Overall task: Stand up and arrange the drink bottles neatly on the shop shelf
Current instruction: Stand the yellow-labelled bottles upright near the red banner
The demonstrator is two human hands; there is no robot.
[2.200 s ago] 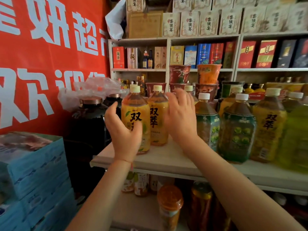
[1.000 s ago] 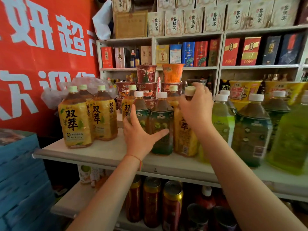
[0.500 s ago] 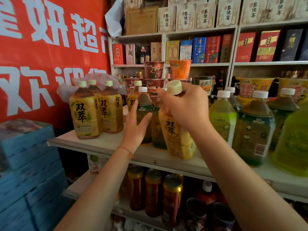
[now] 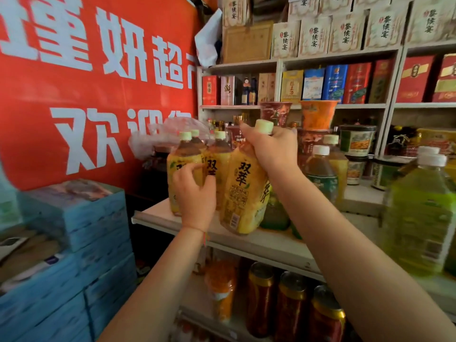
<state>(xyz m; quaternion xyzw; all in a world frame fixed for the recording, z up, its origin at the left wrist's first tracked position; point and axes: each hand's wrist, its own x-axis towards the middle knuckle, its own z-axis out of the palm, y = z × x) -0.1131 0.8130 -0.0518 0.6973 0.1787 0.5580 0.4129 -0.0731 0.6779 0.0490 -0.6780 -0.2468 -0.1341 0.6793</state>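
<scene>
Right hand [image 4: 276, 150] grips yellow bottle's [image 4: 243, 193] neck — tilted; left hand [image 4: 196, 193] alongside.
</scene>
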